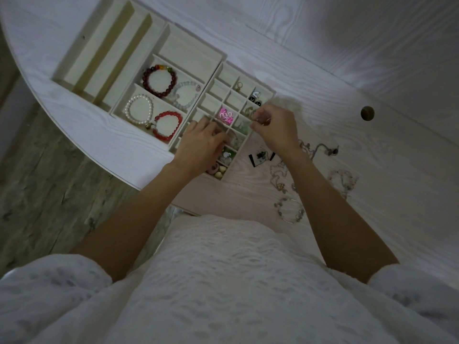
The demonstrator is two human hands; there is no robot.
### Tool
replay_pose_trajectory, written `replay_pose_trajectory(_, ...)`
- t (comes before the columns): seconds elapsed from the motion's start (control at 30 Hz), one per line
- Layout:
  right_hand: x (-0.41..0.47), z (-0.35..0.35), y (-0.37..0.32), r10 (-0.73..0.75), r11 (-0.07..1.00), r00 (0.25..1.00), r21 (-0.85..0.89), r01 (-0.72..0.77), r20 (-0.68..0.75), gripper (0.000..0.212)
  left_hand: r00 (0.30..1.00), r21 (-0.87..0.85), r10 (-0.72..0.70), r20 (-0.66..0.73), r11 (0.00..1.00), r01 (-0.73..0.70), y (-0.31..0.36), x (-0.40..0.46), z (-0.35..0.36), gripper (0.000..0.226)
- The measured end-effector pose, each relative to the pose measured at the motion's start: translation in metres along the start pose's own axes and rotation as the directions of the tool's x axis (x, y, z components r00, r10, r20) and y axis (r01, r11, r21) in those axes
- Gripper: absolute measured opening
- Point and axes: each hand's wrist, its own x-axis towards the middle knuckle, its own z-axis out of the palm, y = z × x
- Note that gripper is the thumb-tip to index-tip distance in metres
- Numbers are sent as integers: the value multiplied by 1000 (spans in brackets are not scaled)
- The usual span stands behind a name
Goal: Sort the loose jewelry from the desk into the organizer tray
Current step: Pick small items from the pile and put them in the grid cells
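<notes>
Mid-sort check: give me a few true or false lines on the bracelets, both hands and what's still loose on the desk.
1. Four bracelets lie in the tray's larger sections. True: dark red bracelet, pearl bracelet, pale bracelet, bright red bracelet.
2. The pink pieces lie loose on the desk. False: they sit in a small compartment.
3. The right hand pinches something small. True.
4. All chains are sorted. False: chains remain on the desk.
5. The left hand rests off the tray. False: it is over the small compartments.

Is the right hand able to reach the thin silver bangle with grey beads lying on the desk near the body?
Probably yes. The silver bangle with grey beads lies uncovered on the white desk, just beside the right forearm. But the right hand seems to pinch something small over the organizer tray, so it must release that first.
</notes>
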Motion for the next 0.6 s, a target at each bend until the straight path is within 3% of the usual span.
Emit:
replay_pose_trajectory(0.13,2,12,-8,-40,999,998,10,41,-52,5,1000,-56,13,-10,998,-14,-2,-1,-2,22)
replay_pose_trajectory(0.23,1,17,-8,-45,999,998,-19,44,-54,14,998,-91,-7,-59,996,2,-3,-3,-4,29)
replay_pose_trajectory(0.4,-14,8,5,-55,998,995,-16,53,-87,21,979,-131,-74,-189,990,49,-2,6,-6,20)
replay_pose_trajectory(0.6,-24,11,18,23,999,992,-45,-29,-127,22,989,-79,-79,-125,994,70,-1,38,-5,20)
